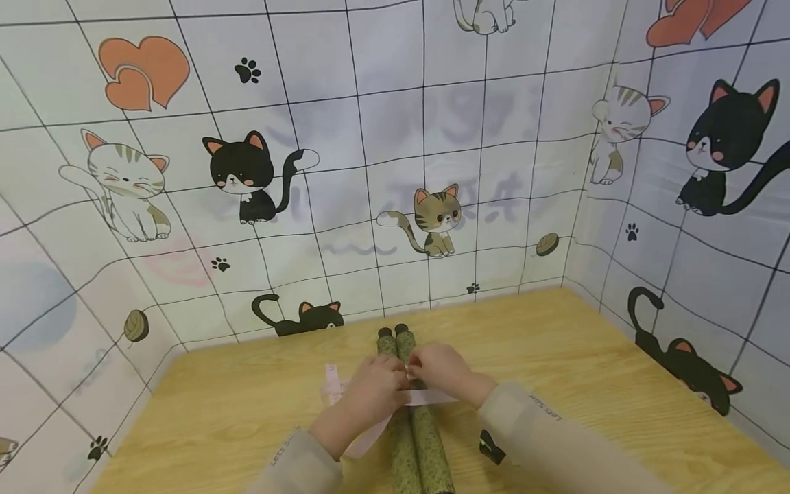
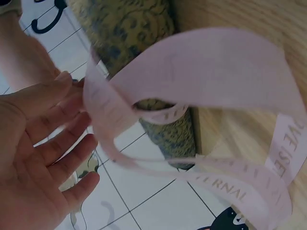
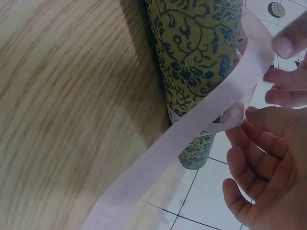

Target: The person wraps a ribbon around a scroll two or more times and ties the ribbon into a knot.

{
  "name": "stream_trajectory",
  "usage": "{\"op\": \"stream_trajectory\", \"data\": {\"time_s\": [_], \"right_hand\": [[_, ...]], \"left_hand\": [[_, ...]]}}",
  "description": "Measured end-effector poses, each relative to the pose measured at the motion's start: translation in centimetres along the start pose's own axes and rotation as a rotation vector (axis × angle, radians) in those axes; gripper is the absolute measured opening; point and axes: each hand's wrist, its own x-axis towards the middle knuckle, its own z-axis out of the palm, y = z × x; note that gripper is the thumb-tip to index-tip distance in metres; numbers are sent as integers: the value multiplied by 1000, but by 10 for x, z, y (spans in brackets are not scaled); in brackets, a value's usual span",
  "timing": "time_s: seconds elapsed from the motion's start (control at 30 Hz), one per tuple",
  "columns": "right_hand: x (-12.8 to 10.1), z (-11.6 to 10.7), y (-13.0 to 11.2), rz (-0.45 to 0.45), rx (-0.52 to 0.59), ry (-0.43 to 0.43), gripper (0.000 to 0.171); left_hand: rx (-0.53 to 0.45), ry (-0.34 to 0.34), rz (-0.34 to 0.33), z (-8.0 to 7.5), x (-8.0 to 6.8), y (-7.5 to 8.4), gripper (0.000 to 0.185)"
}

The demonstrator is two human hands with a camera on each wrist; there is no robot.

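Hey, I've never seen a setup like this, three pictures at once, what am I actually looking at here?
No machine here: a person works with two bare hands and wears three cameras. The wide picture comes from the head, looking down at a wooden table walled by cat-print cloth. The other two come from the wrists, so they look tilted and very close. On the table lie two green patterned rolls side by side. A pale pink ribbon with printed letters runs across them. The left hand and right hand meet over the rolls, fingers pinching the ribbon. A small black thing lies nearby, too small to tell.
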Motion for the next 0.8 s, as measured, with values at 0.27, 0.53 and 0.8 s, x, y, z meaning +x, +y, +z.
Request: {"op": "stream_trajectory", "data": {"time_s": [0.27,0.53,0.8], "right_hand": [[-3,7,2,27,-1,33,10],[-7,7,5,-46,-7,108,11],[-8,8,2,-79,65,130,9]], "left_hand": [[-10,-46,20,15,1,3,7],[-10,16,26,20,4,-1,4],[-202,81,-120,28,7,-9,8]]}}
